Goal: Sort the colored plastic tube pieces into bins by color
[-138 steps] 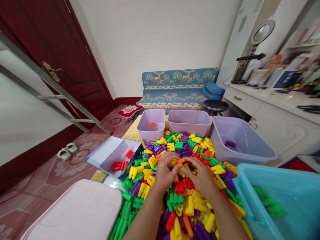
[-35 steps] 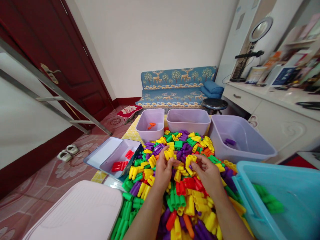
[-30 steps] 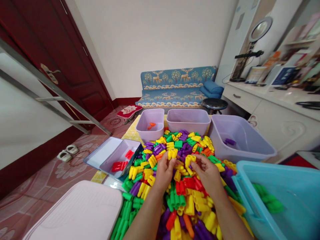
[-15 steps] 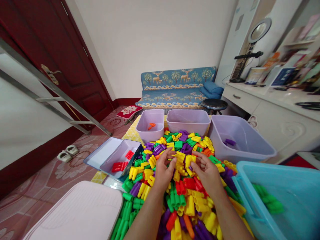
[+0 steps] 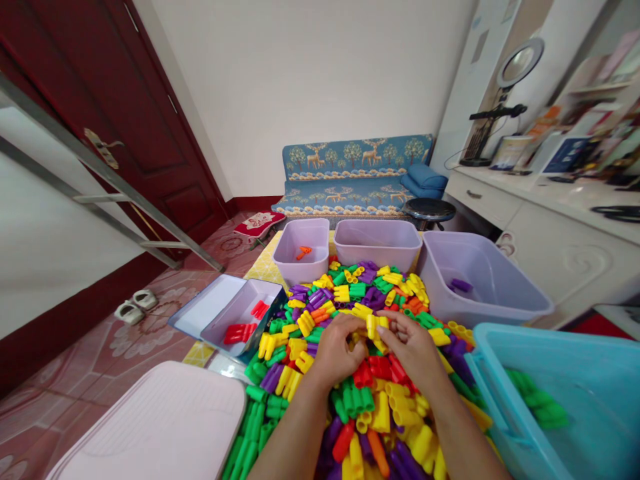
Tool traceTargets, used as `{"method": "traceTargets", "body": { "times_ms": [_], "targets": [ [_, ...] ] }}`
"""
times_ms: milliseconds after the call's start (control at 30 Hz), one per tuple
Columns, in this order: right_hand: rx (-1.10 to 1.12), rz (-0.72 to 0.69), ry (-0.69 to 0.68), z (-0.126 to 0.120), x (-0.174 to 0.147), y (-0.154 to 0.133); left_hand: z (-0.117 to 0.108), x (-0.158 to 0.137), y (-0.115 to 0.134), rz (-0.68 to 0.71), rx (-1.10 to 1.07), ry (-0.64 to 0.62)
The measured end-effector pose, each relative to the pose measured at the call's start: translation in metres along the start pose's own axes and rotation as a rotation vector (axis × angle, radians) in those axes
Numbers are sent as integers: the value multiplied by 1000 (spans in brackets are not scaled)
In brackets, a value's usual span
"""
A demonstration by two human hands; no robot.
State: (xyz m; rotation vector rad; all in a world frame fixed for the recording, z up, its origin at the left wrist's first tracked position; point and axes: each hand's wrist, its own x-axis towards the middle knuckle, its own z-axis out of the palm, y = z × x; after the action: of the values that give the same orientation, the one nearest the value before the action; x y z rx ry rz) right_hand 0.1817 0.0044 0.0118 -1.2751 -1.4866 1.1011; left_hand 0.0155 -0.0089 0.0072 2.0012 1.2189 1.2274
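A heap of plastic toy building blocks shaped like joined tubes, in yellow, green, purple, red and orange, spreads before me. My right hand (image 5: pixel 415 343) pinches a yellow block (image 5: pixel 373 327) between thumb and fingers, above the middle of the heap. Beside it, my left hand (image 5: pixel 339 348) is curled with its fingertips at yellow blocks; a bit of yellow (image 5: pixel 359 341) shows inside the curl. How firmly the left fingers grip is partly hidden. Red blocks (image 5: pixel 379 367) and green blocks (image 5: pixel 353 398) lie just below both hands.
Behind the heap stand lilac bins: the left bin (image 5: pixel 301 270) holds orange pieces, the right bin (image 5: pixel 500 303) a purple one, beside a middle bin (image 5: pixel 377 253). A blue tub (image 5: pixel 575 340) with green blocks is at right. An open box (image 5: pixel 220 320) at left contains red blocks, near a pink lid (image 5: pixel 160 427).
My left hand has curled from spread fingers onto yellow blocks and moved slightly right and down. The right hand stays near the same spot with the yellow block.
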Motion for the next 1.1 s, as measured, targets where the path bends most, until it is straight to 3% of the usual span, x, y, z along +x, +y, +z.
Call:
{"method": "traceTargets", "body": {
  "times_ms": [167, 367, 600, 700, 800, 900, 1033, 1100],
  "targets": [
    [-64, -19, -45, -3, -2, -4, 4, 0, -12, -79, -66, 139],
    [-362, -73, -178, -12, -8, -17, -2, 3, -20, -109, -112, 449],
    [-624, -116, -305, -20, -5, -36, -5, 2, -10, -88, -102, 380],
    [-766, -130, -293, -25, 5, -46, -5, 2, -10, -102, -87, 390],
    [-884, -144, -245, -31, 20, -51, -5, 2, -12, -118, -77, 399],
    [-844, -148, -162, -36, 41, -54, -5, 3, -13, -126, -65, 391],
    [-357, -193, 316, -34, 65, -62, -4, 3, -13, -120, -67, 388],
    [-138, -241, 454, -28, 66, -63, -4, 3, -13, -119, -73, 385]
  ]
}}
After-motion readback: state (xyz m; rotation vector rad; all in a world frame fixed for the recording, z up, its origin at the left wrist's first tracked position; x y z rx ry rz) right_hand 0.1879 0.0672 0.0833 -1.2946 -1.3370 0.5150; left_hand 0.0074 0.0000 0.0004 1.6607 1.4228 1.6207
